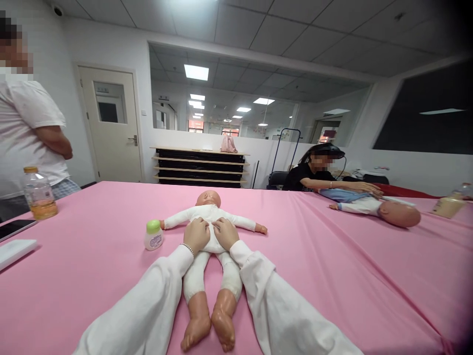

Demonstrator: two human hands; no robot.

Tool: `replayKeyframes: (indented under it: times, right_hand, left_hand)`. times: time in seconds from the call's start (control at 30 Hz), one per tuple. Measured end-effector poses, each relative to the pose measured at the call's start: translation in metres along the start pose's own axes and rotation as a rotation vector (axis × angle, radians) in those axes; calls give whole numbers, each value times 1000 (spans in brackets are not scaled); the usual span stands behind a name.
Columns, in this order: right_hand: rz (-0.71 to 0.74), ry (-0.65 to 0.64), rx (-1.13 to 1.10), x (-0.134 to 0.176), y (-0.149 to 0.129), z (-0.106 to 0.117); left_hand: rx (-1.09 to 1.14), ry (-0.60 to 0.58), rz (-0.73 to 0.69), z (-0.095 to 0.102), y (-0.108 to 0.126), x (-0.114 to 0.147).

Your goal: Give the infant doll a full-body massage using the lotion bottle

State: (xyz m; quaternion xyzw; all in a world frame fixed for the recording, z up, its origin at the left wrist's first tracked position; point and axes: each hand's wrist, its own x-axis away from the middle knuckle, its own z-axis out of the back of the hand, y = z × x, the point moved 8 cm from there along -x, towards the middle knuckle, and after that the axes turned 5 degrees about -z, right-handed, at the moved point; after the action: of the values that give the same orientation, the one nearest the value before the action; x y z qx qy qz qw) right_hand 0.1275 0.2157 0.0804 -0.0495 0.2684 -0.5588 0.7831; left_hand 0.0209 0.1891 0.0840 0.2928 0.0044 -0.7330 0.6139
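Observation:
A baby doll (212, 245) with a white cloth body lies on its back on the pink-covered table (295, 291). Its head points away from me, its arms are spread, and its bare feet are towards me. My left hand (197, 233) rests on the left side of the doll's torso, fingers curled in against the white cloth. On the other side, my right hand (226, 233) is closed in the same way, close to the left one. The fingertips are partly hidden. A small bottle with a green cap (153, 235) stands left of my left hand, by the doll's hand.
At the left are a drink bottle (40, 193), a phone (16, 229) and a white box-like object (16, 252). Across the table at right, a person in black (314, 170) has hands on another doll (399, 213). A person in white (31, 128) stands at left.

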Motion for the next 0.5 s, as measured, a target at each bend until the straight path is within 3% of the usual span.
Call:
replayKeyframes:
  times: [0.1, 0.23, 0.33, 0.5]
  right_hand:
    - [67, 105, -47, 14, -5, 12]
    - [66, 98, -100, 28, -1, 10]
    - [63, 159, -66, 31, -2, 14]
    - [81, 67, 29, 31, -9, 5]
  left_hand:
    - [-50, 80, -79, 10, 8, 9]
    - [-54, 62, -86, 3, 6, 21]
    - [-66, 134, -125, 5, 9, 27]
    - [-42, 120, -142, 1, 11, 30]
